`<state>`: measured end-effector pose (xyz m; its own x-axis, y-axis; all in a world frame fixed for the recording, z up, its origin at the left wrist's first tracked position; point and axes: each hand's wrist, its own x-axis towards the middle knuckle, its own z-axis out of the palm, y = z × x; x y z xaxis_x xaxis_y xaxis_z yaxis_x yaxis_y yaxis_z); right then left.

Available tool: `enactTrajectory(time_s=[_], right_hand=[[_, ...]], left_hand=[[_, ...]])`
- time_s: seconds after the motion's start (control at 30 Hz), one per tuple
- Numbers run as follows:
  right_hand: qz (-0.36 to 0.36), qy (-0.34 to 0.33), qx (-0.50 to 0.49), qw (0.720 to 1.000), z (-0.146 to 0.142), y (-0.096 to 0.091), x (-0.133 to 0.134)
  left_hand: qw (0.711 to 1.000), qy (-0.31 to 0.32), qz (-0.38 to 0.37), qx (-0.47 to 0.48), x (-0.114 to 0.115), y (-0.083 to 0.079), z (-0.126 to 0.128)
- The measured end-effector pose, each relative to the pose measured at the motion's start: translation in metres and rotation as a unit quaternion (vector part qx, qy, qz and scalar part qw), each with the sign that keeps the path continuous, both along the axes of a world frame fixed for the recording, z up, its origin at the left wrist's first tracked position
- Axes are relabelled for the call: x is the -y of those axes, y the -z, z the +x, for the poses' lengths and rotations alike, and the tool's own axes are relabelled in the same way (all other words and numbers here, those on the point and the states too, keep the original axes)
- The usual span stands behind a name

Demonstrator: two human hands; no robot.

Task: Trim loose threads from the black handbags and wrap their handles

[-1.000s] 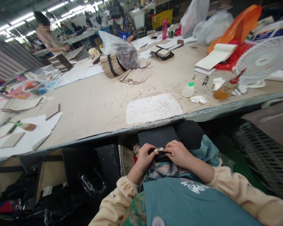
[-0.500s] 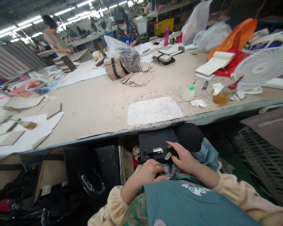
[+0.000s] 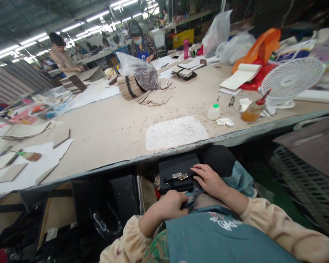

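A black bag lies on my lap under the table edge. Two metal clasp pieces sit close together across its front, on a dark strap. My right hand is at the strap's right end, thumb and fingers closing on it, the forefinger stretched over the bag. My left hand is curled at the bag's near side, around what looks like a plastic-wrapped black handle. Its fingertips are partly hidden.
The worktable bears a white sheet, a green-capped bottle, a jar of amber liquid, a fan and stacked brown pieces. Black bags stand at left, a plastic crate at right. Co-workers work beyond.
My right hand has brought the strap's metal piece up and left beside the other clasp piece. My left hand has shifted slightly down and left. The view has tilted a little.
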<state>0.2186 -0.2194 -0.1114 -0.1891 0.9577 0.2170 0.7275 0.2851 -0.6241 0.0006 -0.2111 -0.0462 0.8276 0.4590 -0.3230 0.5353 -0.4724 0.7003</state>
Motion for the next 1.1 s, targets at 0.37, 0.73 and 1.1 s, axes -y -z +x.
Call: enactTrajectory(time_s=[0.37,0.73,1.1], right_hand=[[0.036,0.163,-0.213,0.963,0.039,-0.026,-0.004],[-0.226,0.077,-0.680,0.693,0.051,-0.069,-0.026],[-0.221,0.138,-0.677,0.689,0.068,-0.119,-0.018]], left_hand=[[0.834,-0.305,-0.329,0.322,-0.078,-0.111,-0.016],[0.520,-0.247,-0.432,0.694,-0.103,-0.139,0.002],[0.534,-0.321,-0.452,0.639,-0.124,-0.094,0.012]])
